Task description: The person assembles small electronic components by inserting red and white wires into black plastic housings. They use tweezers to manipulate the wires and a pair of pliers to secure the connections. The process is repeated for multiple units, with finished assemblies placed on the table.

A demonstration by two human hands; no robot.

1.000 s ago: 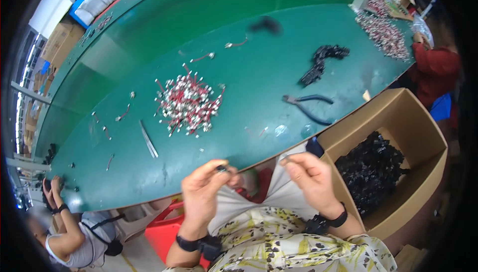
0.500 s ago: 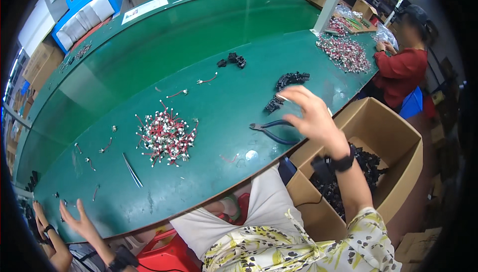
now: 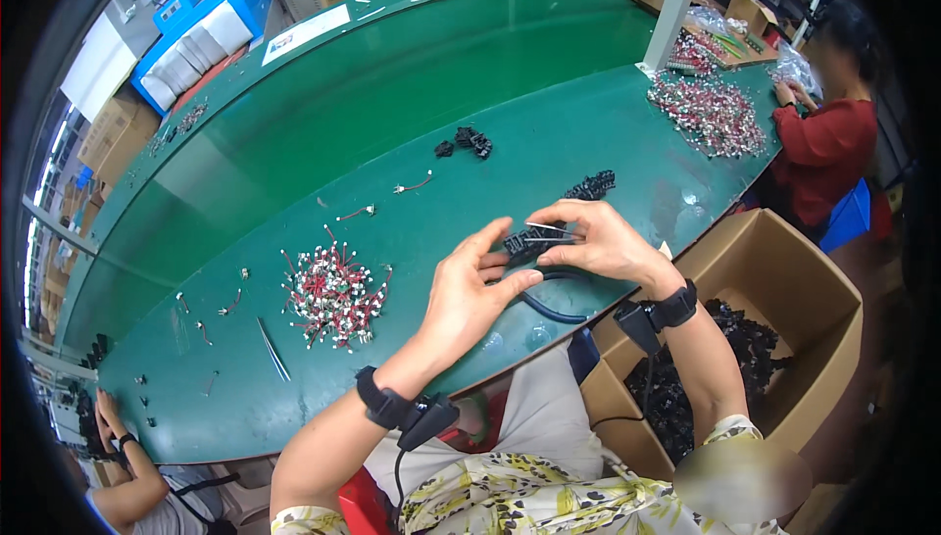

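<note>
My right hand [image 3: 603, 246] is closed in a pinch on slim metal tweezers [image 3: 555, 229], whose prongs point left over a row of small black plastic parts [image 3: 521, 243]. Beside that row's left end is my left hand [image 3: 469, 285], its fingers and thumb spread apart; whether its fingertips touch the parts I cannot tell. Another row of black parts [image 3: 593, 185] lies just beyond my right hand. Under my hands are pliers with blue handles [image 3: 554, 314], their jaws hidden by my left hand.
A heap of red-wired white connectors [image 3: 335, 298] lies left of my hands, with other tweezers [image 3: 273, 349] nearby. A cardboard box [image 3: 794, 285] of black parts stands at my right. Co-workers' hands [image 3: 106, 419] and a red sleeve [image 3: 828, 138] appear at either end.
My left hand has come from the far left to the middle, beside the black parts. My right hand has lowered toward them with the tweezers. The view has shifted slightly.
</note>
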